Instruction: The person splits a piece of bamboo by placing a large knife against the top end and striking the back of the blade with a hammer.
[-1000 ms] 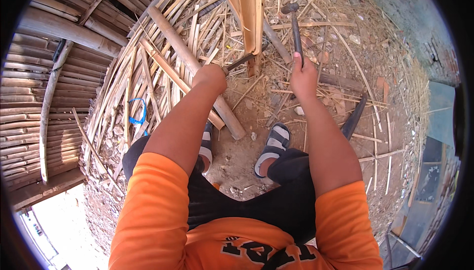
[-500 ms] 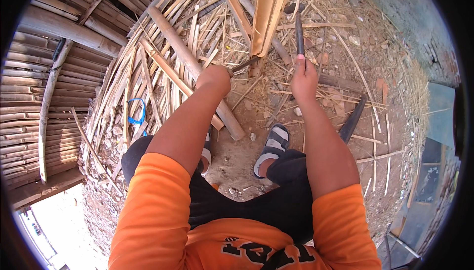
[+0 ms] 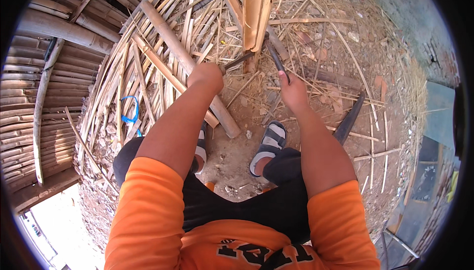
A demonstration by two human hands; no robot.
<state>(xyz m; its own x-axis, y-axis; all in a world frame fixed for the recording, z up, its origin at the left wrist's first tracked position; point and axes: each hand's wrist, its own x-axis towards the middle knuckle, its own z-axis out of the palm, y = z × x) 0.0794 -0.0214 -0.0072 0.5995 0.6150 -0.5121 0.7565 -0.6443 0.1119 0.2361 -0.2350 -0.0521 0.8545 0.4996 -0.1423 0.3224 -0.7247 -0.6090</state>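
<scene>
My left hand (image 3: 206, 77) is closed round the handle of a knife (image 3: 239, 61). The dark blade points right and its far part meets the lower end of a split bamboo pole (image 3: 257, 15), which stands upright with its pale hollow inside showing. My right hand (image 3: 295, 92) grips the dark handle of a hammer (image 3: 276, 58). The hammer's small dark head is low, close to the right side of the pole's lower end and near the blade's tip. From here I cannot tell whether it touches either one.
A heap of split bamboo strips (image 3: 170, 67) covers the ground at left, with a thick round bamboo pole (image 3: 168, 30) across it. Blue twine (image 3: 130, 109) lies nearby. A dark saw-like piece (image 3: 350, 117) rests at right. A bamboo wall (image 3: 29, 92) and a grey wall (image 3: 410, 13) flank me.
My right hand has swung the hammer down and left, from upright to beside the bamboo's lower end. The knife stays at the bamboo. The whole view has shifted slightly.
</scene>
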